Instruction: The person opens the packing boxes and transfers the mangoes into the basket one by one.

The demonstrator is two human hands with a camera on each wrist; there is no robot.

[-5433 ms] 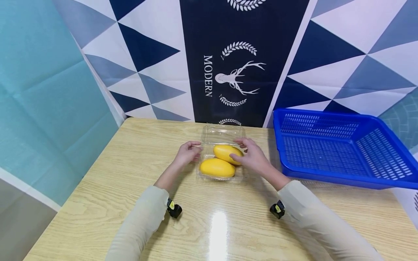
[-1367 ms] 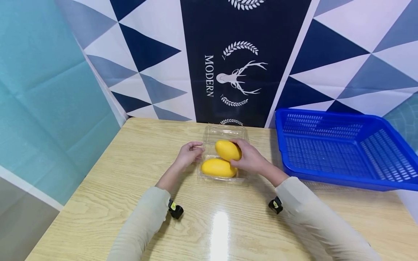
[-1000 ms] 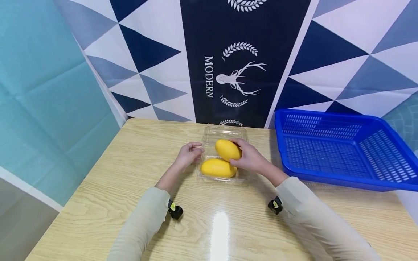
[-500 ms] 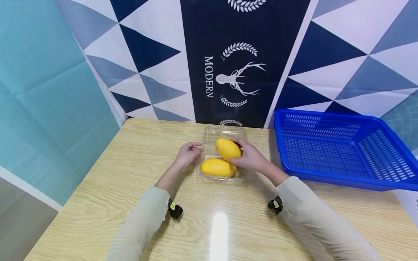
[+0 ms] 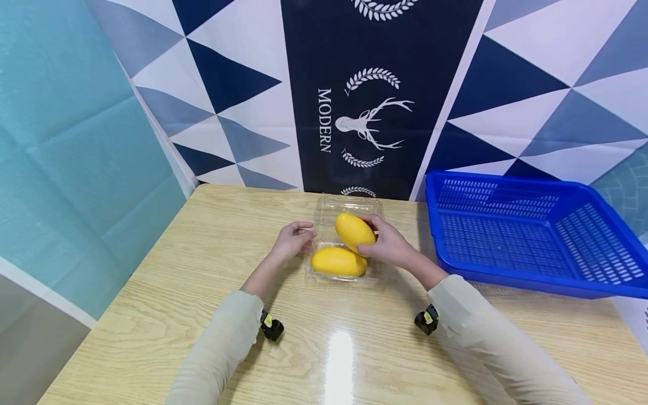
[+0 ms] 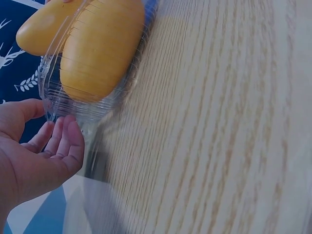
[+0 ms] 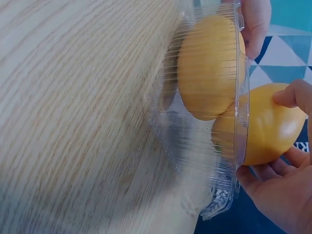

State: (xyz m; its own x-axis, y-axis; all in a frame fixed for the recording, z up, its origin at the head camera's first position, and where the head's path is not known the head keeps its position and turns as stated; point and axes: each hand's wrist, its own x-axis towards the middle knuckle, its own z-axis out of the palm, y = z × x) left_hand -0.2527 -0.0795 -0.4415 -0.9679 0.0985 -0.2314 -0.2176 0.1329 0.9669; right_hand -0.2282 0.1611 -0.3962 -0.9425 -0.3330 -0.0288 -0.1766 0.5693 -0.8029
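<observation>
Two yellow mangoes are at a clear plastic clamshell box whose lid stands raised at the back. My right hand grips the far mango with thumb and fingers. In the right wrist view, that held mango is tilted, its upper part above the box rim and its lower end still inside. The near mango lies across the front of the box. My left hand pinches the box's left edge; the left wrist view shows its thumb and fingers at the clear rim.
A blue slotted plastic basket stands to the right, near the patterned backdrop. Everything rests on a light wood-grain table. Small black wrist cameras hang under both sleeves.
The far mango lay in the box under my right hand; it has since been gripped, raised and tilted, rising slightly in the last second. The left hand stays almost unmoved at the box edge.
</observation>
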